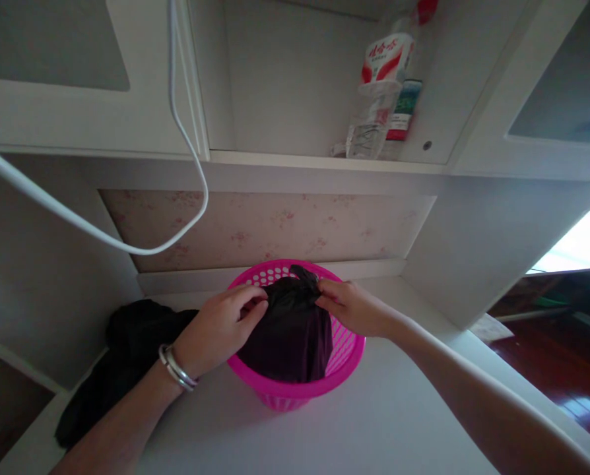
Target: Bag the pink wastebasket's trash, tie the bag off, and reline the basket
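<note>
A bright pink plastic basket [295,389] with a perforated wall stands on the white surface [364,429]. Inside it is a dark, thin black plastic bag [290,336], gathered near its top. My left hand [226,323], with a silver bangle at the wrist, pinches the bag's left upper edge, thumb and fingers closed. On the other side my right hand [347,305] grips the gathered top of the bag, over the basket's right rim. What lies within or under the bag is hidden.
Black cloth [136,336] lies to the left, beside my forearm. A white cable [141,251] hangs in front of the cabinet. Overhead, a shelf [325,158] holds a clear plastic bottle [374,119] and a green-and-red pack [404,111]. Side panels close in the nook.
</note>
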A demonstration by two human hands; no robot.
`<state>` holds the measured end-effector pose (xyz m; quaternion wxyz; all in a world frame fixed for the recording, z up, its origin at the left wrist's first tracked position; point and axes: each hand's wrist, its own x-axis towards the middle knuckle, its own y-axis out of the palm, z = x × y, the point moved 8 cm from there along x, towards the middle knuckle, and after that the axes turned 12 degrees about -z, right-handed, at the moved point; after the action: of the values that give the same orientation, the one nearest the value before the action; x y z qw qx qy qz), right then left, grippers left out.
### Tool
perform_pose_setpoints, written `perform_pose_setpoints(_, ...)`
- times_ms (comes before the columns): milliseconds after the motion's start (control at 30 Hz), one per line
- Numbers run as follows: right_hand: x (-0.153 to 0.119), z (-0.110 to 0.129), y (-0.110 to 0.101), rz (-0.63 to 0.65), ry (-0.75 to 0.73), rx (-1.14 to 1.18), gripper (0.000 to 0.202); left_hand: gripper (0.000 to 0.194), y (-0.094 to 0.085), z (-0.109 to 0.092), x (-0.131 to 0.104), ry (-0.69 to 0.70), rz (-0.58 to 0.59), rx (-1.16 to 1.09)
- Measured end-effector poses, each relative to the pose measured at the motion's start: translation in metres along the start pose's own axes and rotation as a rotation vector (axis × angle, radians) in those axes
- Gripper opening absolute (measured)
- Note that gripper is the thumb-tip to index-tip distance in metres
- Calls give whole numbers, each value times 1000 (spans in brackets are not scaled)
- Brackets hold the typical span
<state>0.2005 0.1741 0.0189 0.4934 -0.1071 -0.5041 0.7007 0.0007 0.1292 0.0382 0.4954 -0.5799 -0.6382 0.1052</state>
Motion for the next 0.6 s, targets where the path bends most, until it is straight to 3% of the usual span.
perform_pose_setpoints(100, -6, 6, 21, 229, -110, -51, 11, 27, 18, 3, -6, 46, 166, 97)
perform_pose_setpoints(200, -9, 12, 30, 346, -156, -42, 9, 25, 21, 3, -9, 87, 234, 149)
perform_pose_setpoints(300, -9, 24, 29, 353, -164, 49, 7, 28, 22, 2, -6, 115, 302, 157)
perform_pose_setpoints(433, -15, 43, 31, 361, -215, 154, 12, 24, 23, -8, 5, 160, 287, 99)
perform_pose_setpoints(600, -21, 44, 33, 349, -122, 208, 16, 45, 45, -32, -3, 238, 478, -153)
